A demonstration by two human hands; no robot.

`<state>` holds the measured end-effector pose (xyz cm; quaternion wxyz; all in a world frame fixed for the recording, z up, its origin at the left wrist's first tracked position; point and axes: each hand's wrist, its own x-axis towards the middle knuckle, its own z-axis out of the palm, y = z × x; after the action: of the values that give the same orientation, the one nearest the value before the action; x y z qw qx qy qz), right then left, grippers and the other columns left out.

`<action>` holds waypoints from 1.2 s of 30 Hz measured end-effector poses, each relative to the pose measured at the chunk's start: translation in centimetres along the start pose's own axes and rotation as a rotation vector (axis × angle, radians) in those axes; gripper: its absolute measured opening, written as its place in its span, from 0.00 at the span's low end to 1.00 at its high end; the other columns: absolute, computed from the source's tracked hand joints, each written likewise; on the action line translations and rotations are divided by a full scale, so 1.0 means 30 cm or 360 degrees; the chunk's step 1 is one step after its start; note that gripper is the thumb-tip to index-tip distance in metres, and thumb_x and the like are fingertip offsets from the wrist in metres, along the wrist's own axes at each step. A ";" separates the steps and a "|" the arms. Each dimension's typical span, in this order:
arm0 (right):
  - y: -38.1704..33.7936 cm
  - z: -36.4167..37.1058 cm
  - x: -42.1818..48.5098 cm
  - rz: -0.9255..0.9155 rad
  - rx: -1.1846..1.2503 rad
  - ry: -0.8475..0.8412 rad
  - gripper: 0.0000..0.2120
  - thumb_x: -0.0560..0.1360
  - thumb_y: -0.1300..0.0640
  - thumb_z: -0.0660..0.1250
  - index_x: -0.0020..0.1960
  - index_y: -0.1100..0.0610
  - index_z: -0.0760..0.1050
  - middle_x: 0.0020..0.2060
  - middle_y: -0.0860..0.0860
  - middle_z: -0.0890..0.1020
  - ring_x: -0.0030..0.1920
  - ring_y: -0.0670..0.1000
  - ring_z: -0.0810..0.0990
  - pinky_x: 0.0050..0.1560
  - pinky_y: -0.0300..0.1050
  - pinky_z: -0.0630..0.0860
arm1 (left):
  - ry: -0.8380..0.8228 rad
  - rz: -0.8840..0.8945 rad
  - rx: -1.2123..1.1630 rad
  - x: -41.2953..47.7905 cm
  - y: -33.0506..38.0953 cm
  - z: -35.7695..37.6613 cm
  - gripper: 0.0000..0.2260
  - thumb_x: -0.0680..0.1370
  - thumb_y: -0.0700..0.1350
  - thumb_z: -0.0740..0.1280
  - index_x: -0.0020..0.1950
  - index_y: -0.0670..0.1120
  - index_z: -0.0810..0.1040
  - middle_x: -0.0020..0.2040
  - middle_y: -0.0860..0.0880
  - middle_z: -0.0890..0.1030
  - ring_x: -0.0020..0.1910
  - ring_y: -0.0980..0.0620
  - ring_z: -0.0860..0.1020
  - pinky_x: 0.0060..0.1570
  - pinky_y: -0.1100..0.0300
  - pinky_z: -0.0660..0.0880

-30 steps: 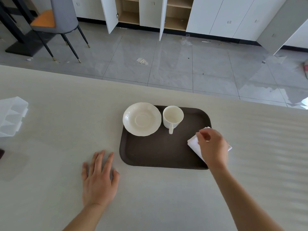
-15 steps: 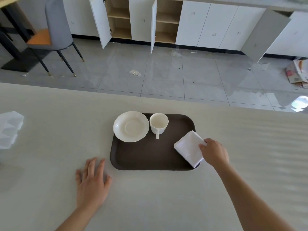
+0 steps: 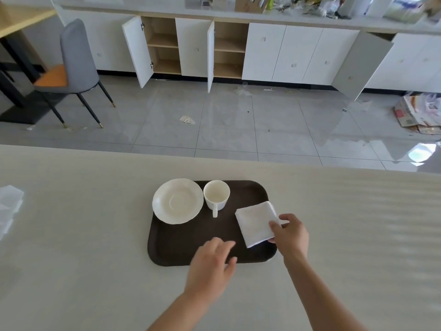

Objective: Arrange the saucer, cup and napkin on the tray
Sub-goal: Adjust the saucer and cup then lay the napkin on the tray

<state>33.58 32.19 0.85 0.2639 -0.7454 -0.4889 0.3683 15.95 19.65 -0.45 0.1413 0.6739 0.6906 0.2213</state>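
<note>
A dark brown tray [image 3: 181, 244] lies on the pale table. On its far left sits a white saucer [image 3: 177, 200], overhanging the tray's left rim. Right beside it stands a white cup [image 3: 216, 195], upright, handle pointing toward me. A folded white napkin [image 3: 255, 222] lies on the tray's right side. My right hand [image 3: 290, 235] pinches the napkin's near right corner. My left hand [image 3: 211, 266] hovers over the tray's front edge, blurred, fingers spread and holding nothing.
A translucent white plastic piece [image 3: 9, 206] lies at the table's left edge. Beyond the table's far edge is a tiled floor with a grey chair [image 3: 71, 68], white cabinets with open doors [image 3: 138, 51], and scattered litter.
My left hand has lifted from the table left of the tray and moved right over the tray's front edge. My right hand has kept hold of the napkin's corner. The camera tilted up.
</note>
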 end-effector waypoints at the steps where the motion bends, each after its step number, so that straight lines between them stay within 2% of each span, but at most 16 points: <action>1: -0.004 0.011 -0.008 0.0000 0.0048 0.0013 0.10 0.74 0.57 0.70 0.54 0.50 0.74 0.35 0.49 0.83 0.29 0.50 0.85 0.30 0.42 0.78 | -0.0066 -0.0003 0.0008 0.026 0.023 0.022 0.18 0.77 0.54 0.63 0.65 0.52 0.74 0.49 0.52 0.77 0.44 0.51 0.76 0.42 0.57 0.75; 3: -0.009 0.033 -0.021 -0.0009 0.0088 0.0016 0.09 0.75 0.56 0.69 0.53 0.48 0.73 0.34 0.49 0.83 0.25 0.46 0.83 0.28 0.40 0.75 | -0.0159 -0.0039 0.0028 0.076 0.055 0.057 0.21 0.79 0.57 0.60 0.70 0.54 0.68 0.52 0.51 0.76 0.48 0.52 0.75 0.46 0.58 0.74; 5: -0.008 0.043 -0.023 -0.0031 0.0036 -0.0010 0.06 0.76 0.54 0.69 0.50 0.47 0.73 0.34 0.49 0.83 0.26 0.45 0.83 0.27 0.41 0.75 | -0.0202 -0.0082 0.0049 0.121 0.068 0.074 0.21 0.79 0.56 0.60 0.71 0.54 0.66 0.53 0.50 0.76 0.50 0.51 0.75 0.48 0.57 0.75; 9: -0.004 0.023 0.005 -0.0058 -0.0115 -0.0190 0.05 0.74 0.51 0.69 0.47 0.48 0.73 0.36 0.49 0.83 0.29 0.47 0.84 0.37 0.49 0.82 | -0.0186 -0.0106 0.0142 0.162 0.052 0.083 0.13 0.80 0.48 0.61 0.63 0.50 0.73 0.50 0.49 0.76 0.47 0.50 0.74 0.44 0.59 0.72; 13: 0.008 -0.017 0.043 -0.0093 -0.0329 -0.0376 0.10 0.70 0.53 0.70 0.51 0.49 0.76 0.40 0.46 0.84 0.39 0.50 0.84 0.39 0.45 0.79 | -0.0182 -0.0062 0.0171 0.170 0.031 0.098 0.10 0.79 0.41 0.62 0.58 0.49 0.77 0.49 0.49 0.77 0.45 0.51 0.74 0.44 0.58 0.75; 15: 0.014 -0.030 0.053 -0.0145 -0.0384 -0.0414 0.12 0.69 0.55 0.72 0.51 0.49 0.78 0.41 0.44 0.84 0.40 0.48 0.83 0.38 0.43 0.77 | -0.0207 -0.0022 0.0197 0.175 0.030 0.096 0.08 0.76 0.40 0.67 0.53 0.49 0.79 0.46 0.49 0.78 0.41 0.52 0.76 0.41 0.58 0.77; 18: 0.018 -0.034 0.058 -0.0238 -0.0454 -0.0416 0.11 0.68 0.57 0.73 0.50 0.50 0.80 0.41 0.44 0.83 0.40 0.47 0.82 0.39 0.44 0.78 | -0.0202 0.0089 0.0257 0.184 0.030 0.095 0.10 0.67 0.38 0.76 0.43 0.49 0.81 0.38 0.51 0.78 0.32 0.53 0.75 0.31 0.60 0.76; 24: 0.017 -0.019 0.056 -0.0358 -0.0527 -0.0389 0.09 0.69 0.60 0.72 0.50 0.53 0.82 0.39 0.48 0.83 0.40 0.50 0.81 0.38 0.42 0.76 | -0.0114 0.0087 0.0297 0.179 0.019 0.124 0.10 0.67 0.37 0.74 0.43 0.48 0.79 0.39 0.50 0.77 0.32 0.54 0.73 0.31 0.60 0.75; 26: 0.016 -0.012 0.056 -0.0393 -0.0596 -0.0402 0.08 0.70 0.59 0.72 0.49 0.56 0.81 0.39 0.50 0.84 0.39 0.52 0.81 0.40 0.46 0.79 | -0.0106 0.0086 0.0280 0.174 0.015 0.128 0.11 0.67 0.35 0.74 0.44 0.48 0.79 0.41 0.50 0.77 0.33 0.54 0.72 0.32 0.61 0.75; 28: 0.013 -0.007 0.052 -0.0426 -0.0634 -0.0385 0.11 0.70 0.58 0.73 0.52 0.56 0.82 0.42 0.50 0.84 0.41 0.52 0.81 0.43 0.48 0.80 | -0.0094 0.0104 0.0265 0.172 0.010 0.129 0.11 0.67 0.36 0.75 0.45 0.48 0.79 0.43 0.49 0.78 0.33 0.54 0.73 0.32 0.61 0.76; 32: 0.027 -0.005 0.037 -0.0624 -0.0714 -0.0285 0.27 0.69 0.52 0.76 0.67 0.50 0.74 0.58 0.46 0.79 0.52 0.50 0.80 0.46 0.42 0.77 | -0.0032 0.0162 0.0266 0.186 0.009 0.127 0.12 0.67 0.36 0.75 0.46 0.47 0.80 0.43 0.48 0.79 0.33 0.53 0.73 0.32 0.61 0.75; 34: 0.044 -0.008 0.030 -0.0741 -0.0870 -0.0269 0.29 0.69 0.50 0.76 0.67 0.49 0.73 0.61 0.44 0.76 0.58 0.50 0.75 0.45 0.42 0.76 | -0.0004 0.0183 0.0258 0.190 0.013 0.129 0.11 0.67 0.36 0.74 0.46 0.47 0.80 0.43 0.48 0.79 0.32 0.53 0.73 0.32 0.61 0.75; 36: 0.060 -0.011 0.032 -0.0772 -0.0968 -0.0292 0.26 0.70 0.51 0.76 0.66 0.49 0.75 0.58 0.44 0.76 0.59 0.49 0.73 0.44 0.43 0.77 | 0.0000 0.0217 0.0283 0.188 0.014 0.135 0.09 0.68 0.38 0.74 0.45 0.48 0.80 0.43 0.48 0.79 0.32 0.53 0.73 0.32 0.61 0.74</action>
<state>35.04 32.39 -0.59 0.0658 -0.6164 -0.7591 0.1988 18.04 25.72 -3.15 0.0656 0.7292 0.6600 0.1681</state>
